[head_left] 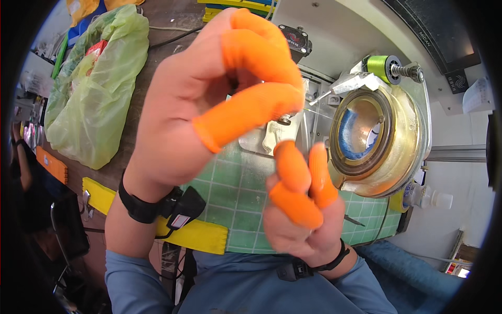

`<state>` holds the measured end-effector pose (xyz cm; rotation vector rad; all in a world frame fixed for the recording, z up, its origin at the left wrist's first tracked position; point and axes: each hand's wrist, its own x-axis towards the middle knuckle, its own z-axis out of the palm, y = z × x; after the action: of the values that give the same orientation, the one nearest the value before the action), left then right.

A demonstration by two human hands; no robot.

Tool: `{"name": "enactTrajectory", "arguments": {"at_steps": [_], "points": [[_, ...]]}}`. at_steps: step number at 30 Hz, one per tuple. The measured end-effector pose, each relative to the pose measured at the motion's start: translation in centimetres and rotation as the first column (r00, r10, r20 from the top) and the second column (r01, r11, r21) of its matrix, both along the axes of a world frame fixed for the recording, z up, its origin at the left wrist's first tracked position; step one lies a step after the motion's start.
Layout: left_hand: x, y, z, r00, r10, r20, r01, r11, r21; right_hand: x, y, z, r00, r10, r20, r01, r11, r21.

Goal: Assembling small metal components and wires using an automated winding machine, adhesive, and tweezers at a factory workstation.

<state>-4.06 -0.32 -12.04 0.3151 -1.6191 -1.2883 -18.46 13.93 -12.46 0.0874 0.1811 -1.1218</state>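
My left hand (209,89) is raised over the bench, its fingers in orange finger cots. Its thumb and fingertips are pinched together at the right; whatever lies between them is hidden. A small brass knurled knob (284,120) shows just below these fingertips, and I cannot tell whether it touches them. Lower and to the right, my right hand (303,204) also wears orange finger cots. Its fingers are bent and closed, slightly blurred, and any small thing in them cannot be made out. The two hands are apart, above a green gridded mat (238,193).
At the right stands a machine with a round yellowish translucent bowl (405,141), blue inside its ring. A green thread spool (379,69) sits above it. A pale green plastic bag (104,104) lies at the left. Yellow strips (196,235) line the mat's near edge.
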Motion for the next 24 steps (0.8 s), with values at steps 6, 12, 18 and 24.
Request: {"name": "enactTrajectory", "arguments": {"at_steps": [6, 12, 18, 24], "points": [[0.5, -0.2, 0.5, 0.99, -0.041, 0.136, 0.054, 0.994, -0.09, -2.2, 5.0, -0.3, 0.965, 0.257, -0.053, -0.258, 0.966, -0.009], [-0.2, 0.8, 1.2, 0.963, 0.09, 0.253, -0.023, 0.967, -0.255, -5.4, 9.8, -0.3, 0.661, 0.126, -0.739, -0.28, 0.956, -0.087], [3.8, 1.1, 4.1, 0.903, 0.149, 0.404, 0.028, 0.916, -0.4, -8.2, 12.1, 0.8, -0.076, -0.021, -0.997, -0.184, 0.983, -0.006], [12.0, 4.7, 2.4, 0.086, 0.58, 0.81, -0.163, 0.81, -0.563, -11.1, 13.0, 1.1, -0.638, -0.266, -0.723, -0.199, 0.963, -0.179]]}}
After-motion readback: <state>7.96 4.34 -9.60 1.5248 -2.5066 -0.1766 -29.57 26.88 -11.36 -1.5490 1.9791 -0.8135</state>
